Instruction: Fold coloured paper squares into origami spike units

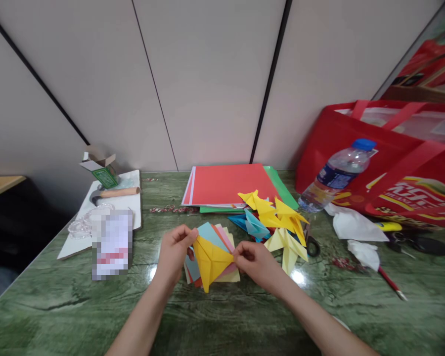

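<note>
A partly folded piece of yellow origami paper (209,261) is stretched between my two hands. My left hand (175,251) pinches its upper left corner between thumb and finger. On the other side, my right hand (255,261) pinches its right tip. Beneath the yellow paper lies a fanned stack of coloured square sheets (228,277) in blue, orange, pink and cream. Just beyond my right hand sits a pile of folded paper figures, with yellow ones (269,210), a blue one (256,226) and a pale yellow one (287,247). Scissors (312,245) stick out from under that pile.
Large red sheets (230,183) lie by the wall. At right are a water bottle (337,173), a red bag (389,163), crumpled tissue (364,254) and a red pen (393,284). At left, a white board (72,247) bears a green box (106,173) and a wooden-handled tool (118,193).
</note>
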Available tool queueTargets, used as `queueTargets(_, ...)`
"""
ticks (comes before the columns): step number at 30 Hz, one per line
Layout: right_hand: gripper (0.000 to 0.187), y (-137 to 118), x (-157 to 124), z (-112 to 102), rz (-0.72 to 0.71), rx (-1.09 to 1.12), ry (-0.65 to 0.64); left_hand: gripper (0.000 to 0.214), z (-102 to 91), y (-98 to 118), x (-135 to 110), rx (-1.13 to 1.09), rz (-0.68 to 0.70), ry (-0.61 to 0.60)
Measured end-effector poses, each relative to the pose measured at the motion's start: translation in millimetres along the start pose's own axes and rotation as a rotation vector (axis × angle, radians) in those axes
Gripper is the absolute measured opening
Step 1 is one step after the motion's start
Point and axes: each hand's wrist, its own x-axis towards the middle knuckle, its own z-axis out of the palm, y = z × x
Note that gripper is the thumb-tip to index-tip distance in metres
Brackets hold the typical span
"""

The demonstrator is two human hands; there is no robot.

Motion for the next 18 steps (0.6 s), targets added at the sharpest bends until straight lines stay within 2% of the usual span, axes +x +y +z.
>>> queueTargets(6,0.009,8,1,1,-0.017,-0.084,0.014,0.029,3.0,-5,-1,0.068,0.019,0.043)
queueTargets(9,0.012,8,0,1,-0.005,0.036,0.024,0.028,8.2,-6,-4,0.158,0.015,-0.011)
queueTargets(13,0.019,0,-2,2,0.053,0.316,-0.1,0.021,19.9,-5,-11,0.233,0.041,-0.131)
queueTargets(16,0.024,-5,-5,3,0.074,0.401,-0.231,0.011,27.8,-5,-17,0.214,0.053,-0.208)
queueTargets(18,0.027,-7,-7,4,0.087,0.443,-0.273,0.008,30.5,-6,-19,0.194,0.031,-0.228)
